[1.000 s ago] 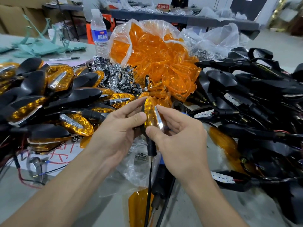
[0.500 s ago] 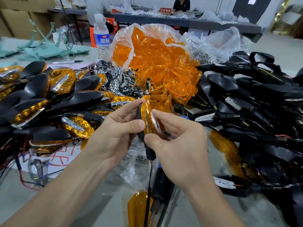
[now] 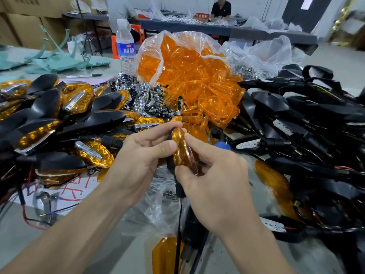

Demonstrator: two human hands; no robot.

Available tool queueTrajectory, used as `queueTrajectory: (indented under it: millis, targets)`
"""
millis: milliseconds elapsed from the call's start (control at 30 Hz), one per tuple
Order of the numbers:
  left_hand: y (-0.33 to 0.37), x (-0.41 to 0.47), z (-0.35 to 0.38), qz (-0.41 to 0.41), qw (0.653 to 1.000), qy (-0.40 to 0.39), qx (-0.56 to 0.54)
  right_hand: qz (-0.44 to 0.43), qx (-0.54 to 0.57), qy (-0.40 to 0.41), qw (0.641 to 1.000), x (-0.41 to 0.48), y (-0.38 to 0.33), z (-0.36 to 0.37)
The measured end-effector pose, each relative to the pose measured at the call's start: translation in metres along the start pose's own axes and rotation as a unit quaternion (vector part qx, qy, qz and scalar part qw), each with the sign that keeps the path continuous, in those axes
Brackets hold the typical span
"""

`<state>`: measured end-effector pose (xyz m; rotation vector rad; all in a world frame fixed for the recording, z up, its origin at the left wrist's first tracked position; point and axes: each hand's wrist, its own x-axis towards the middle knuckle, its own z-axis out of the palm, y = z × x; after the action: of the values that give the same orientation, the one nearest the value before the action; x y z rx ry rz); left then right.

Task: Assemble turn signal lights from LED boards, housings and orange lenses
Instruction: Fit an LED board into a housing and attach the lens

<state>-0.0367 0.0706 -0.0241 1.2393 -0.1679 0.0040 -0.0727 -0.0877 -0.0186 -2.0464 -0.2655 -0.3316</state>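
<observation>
1. Between both hands, head view: turn signal light point(image 3: 182, 155) is standing edge-on, long axis upright, stem point(image 3: 180, 191) and cable point(image 3: 178, 224) hanging toward the person.
2. Left hand point(image 3: 138, 161) is gripping the matte black housing point(image 3: 169, 165); right hand point(image 3: 215, 182) is pinching the glossy orange lens point(image 3: 178, 147) from the opposite side.
3. Beyond, clear bag of translucent lenses point(image 3: 189, 76) is lying open; finished lights point(image 3: 79, 101) are lying left.

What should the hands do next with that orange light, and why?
Probably squeeze the orange lens tighter into its black housing. Both the left hand and right hand pinch the pair edge-on, and the lens may not be fully seated.
</observation>
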Motion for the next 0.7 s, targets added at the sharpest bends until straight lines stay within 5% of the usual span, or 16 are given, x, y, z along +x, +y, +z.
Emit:
queueTrajectory:
  millis: [200, 400, 500, 700]
  targets:
    - [-0.008, -0.005, 0.009, 0.016, 0.994, 0.071, 0.084, -0.061, -0.124, -0.005, 0.99, -0.004, -0.003, 0.014]
    - [0.001, 0.001, 0.007, 0.007, 0.998, 0.056, -0.011, 0.078, 0.201, -0.027, 0.976, 0.009, 0.004, 0.006]
    - [0.001, 0.0, 0.007, 0.019, 1.0, 0.014, -0.015, 0.138, 0.262, -0.053, 0.954, 0.011, 0.006, 0.005]
    - [0.008, 0.0, 0.002, -0.017, 0.999, -0.033, 0.026, 0.097, 0.323, -0.069, 0.939, 0.011, 0.005, 0.002]
